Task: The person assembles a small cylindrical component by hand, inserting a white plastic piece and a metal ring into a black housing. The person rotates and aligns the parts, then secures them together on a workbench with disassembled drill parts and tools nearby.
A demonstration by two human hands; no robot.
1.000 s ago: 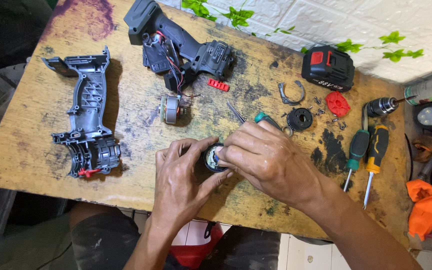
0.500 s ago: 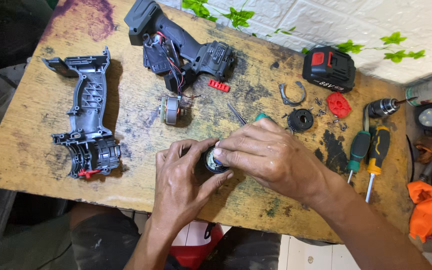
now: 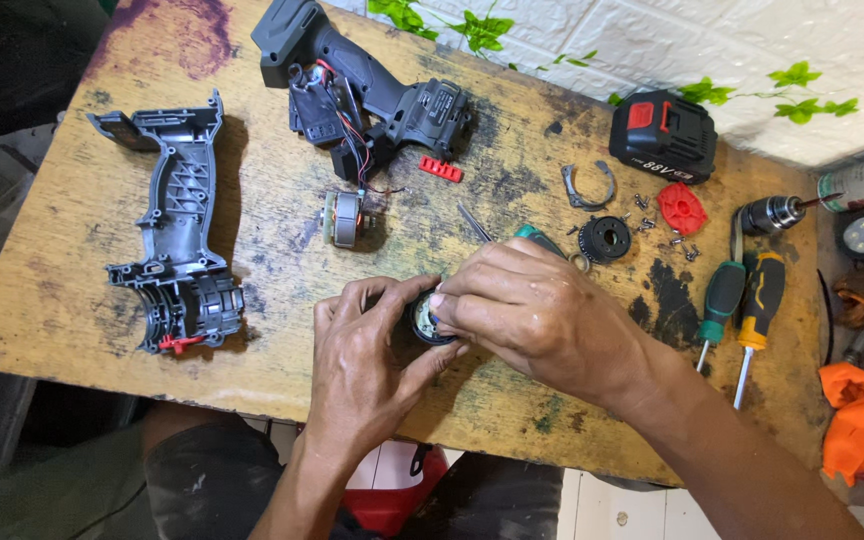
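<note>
View: we have one camera, worn on the head, looking steeply down at the wooden table (image 3: 252, 330).
Facing: away from the body, toward the white wall (image 3: 652, 40) at the top edge; the lap shows at the bottom.
Distance: near, within arm's reach of the grip, yet most of the table fits in.
Centre: the grip of the left hand (image 3: 367, 365) and right hand (image 3: 537, 320) sits just below the middle.
Shared: there is no second view to overlap with.

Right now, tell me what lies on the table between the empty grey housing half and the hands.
Head view: nothing. Between the grey housing half and the left hand, only bare, stained wood of the table.
</note>
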